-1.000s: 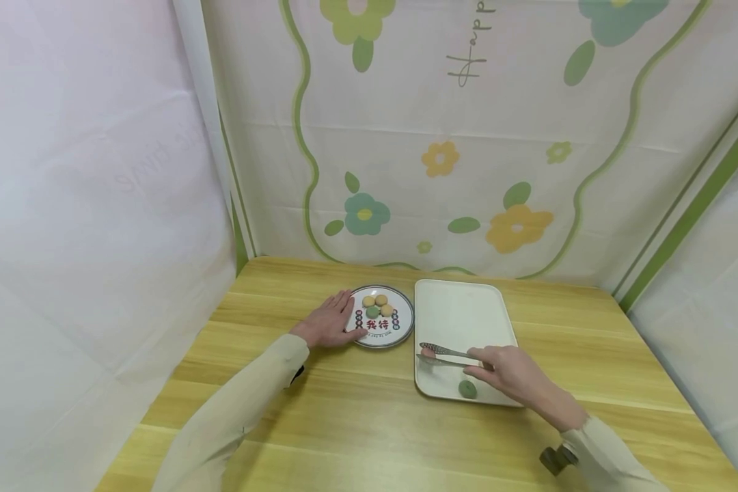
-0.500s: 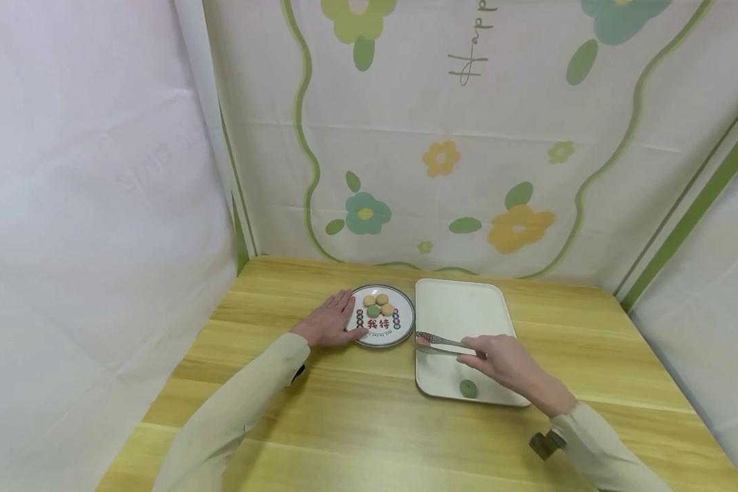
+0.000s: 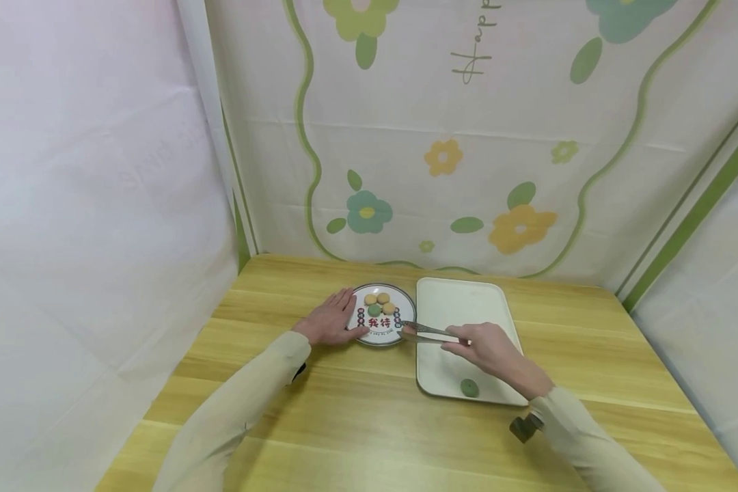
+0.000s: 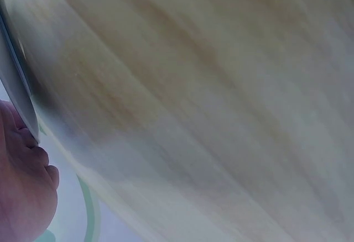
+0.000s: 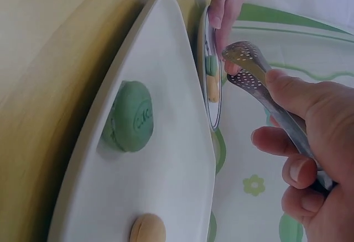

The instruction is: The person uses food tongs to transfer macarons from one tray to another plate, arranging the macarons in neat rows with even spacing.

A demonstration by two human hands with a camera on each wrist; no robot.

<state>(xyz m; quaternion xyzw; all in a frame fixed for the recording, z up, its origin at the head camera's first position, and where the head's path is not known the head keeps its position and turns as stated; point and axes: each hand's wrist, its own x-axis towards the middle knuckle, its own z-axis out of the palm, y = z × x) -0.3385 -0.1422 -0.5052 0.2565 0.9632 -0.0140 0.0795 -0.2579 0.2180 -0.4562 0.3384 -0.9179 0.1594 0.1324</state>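
1. Flower-printed cloth [image 3: 443, 123] hangs behind my wood-grain table [image 3: 357, 424].
2. My right hand [image 3: 488, 348] grips metal tongs [image 5: 293, 131], whose tips pinch a pinkish sweet [image 5: 232, 68] at the right edge of the plate [image 3: 400, 298].
3. My left hand [image 3: 329, 320] rests on that plate's left rim, fingers extended.
4. Three tan sweets [image 3: 389, 309] and a green sweet [image 3: 374, 310] lie on it.
5. Just beside it, the tray [image 3: 455, 301] bears another green one [image 5: 133, 117] and a tan one [image 5: 148, 230].

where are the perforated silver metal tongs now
In the right wrist view, the tongs are right of centre in the right hand; in the head view, their tips overlap the right side of the round white plate.
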